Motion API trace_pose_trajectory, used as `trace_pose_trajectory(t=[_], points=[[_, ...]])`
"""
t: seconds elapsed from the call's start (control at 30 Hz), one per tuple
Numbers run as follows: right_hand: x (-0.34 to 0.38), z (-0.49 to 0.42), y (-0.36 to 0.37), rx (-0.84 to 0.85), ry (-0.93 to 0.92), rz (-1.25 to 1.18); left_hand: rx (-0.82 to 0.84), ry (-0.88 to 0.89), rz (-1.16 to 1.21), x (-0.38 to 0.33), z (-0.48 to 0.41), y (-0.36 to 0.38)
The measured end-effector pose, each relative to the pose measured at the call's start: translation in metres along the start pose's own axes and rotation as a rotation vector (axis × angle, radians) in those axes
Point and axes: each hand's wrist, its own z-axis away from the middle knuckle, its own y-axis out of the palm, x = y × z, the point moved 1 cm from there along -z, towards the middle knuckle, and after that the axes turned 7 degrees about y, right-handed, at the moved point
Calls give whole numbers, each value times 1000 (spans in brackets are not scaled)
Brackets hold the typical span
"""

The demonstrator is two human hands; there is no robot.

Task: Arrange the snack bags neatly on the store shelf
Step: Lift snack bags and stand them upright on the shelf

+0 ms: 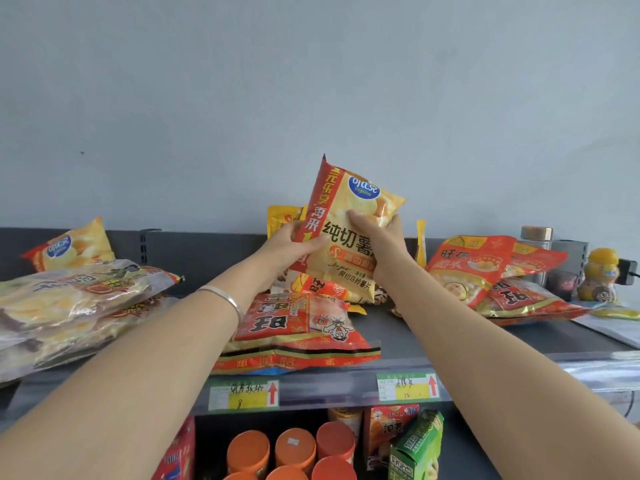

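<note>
A yellow and red potato chip bag [349, 202] is held upright above the middle of the grey top shelf [433, 337]. My left hand [294, 247] grips its left edge and my right hand [377, 237] grips its right side. Under it lie red snack bags [298, 327], flat and overlapping. Another yellow chip bag [69, 247] leans at the far left behind a stack of pale clear bags [69, 299]. More red bags [485, 271] are piled at the right.
A yellow bag [282, 216] stands behind my left hand. A metal-lidded jar [536, 240] and a yellow bottle [601, 275] stand at the far right. Price tags [242, 393] line the shelf edge. Orange-lidded cans [294, 448] and boxes fill the shelf below.
</note>
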Motion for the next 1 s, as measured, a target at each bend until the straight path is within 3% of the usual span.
trace_pose_trajectory(t=[0.17, 0.47, 0.7, 0.87, 1.0], points=[[-13, -17, 52, 119, -52, 25, -73, -14, -70, 12, 3, -47], [-31, -58, 166, 190, -36, 11, -149, -13, -196, 47, -19, -164], [-70, -102, 256, 215, -202, 189, -246, 1, -192, 78, -58, -248], [-113, -135, 268, 141, 25, 281, -217, -96, -227, 111, -77, -270], [-138, -139, 265, 105, 329, 432, 143, -303, -451, 138, -75, -273]])
